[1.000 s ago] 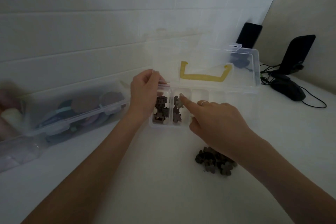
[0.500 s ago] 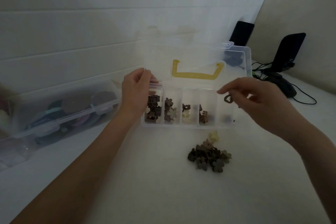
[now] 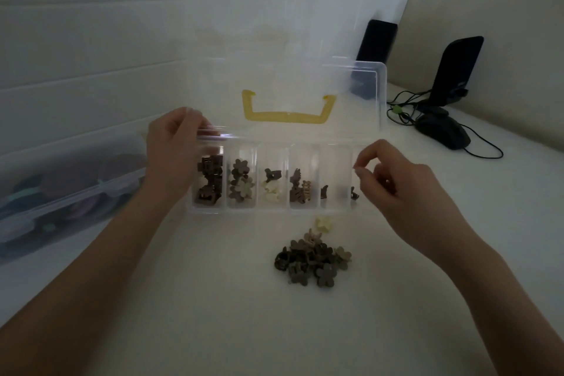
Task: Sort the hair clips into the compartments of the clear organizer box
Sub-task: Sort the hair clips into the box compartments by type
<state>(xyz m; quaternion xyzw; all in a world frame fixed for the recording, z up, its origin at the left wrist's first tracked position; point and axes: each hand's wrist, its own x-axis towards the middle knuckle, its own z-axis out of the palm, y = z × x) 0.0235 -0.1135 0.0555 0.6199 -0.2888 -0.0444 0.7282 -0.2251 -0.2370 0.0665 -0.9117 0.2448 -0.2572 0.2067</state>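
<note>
The clear organizer box (image 3: 274, 210) lies on the white table with its lid (image 3: 360, 91) standing open and a yellow handle (image 3: 287, 116) showing through it. My left hand (image 3: 174, 159) grips the box's back left corner. Brown and cream hair clips fill its left compartments (image 3: 241, 180). One dark clip (image 3: 353, 193) lies in the rightmost compartment, just under my right hand (image 3: 399, 189), whose thumb and forefinger are slightly apart and hold nothing. A pile of brown clips (image 3: 311, 261) lies in front of the box, and a cream clip (image 3: 324, 223) rests at the pile's far edge.
A long clear storage bin (image 3: 61, 195) with coloured items stands at the left against the tiled wall. At the back right are a black mouse (image 3: 442, 131) with its cable and two dark upright devices (image 3: 457, 70).
My right hand moved from the second compartment to the right end of the box, carrying a dark clip, and let it go there. My left hand stayed on the box.
</note>
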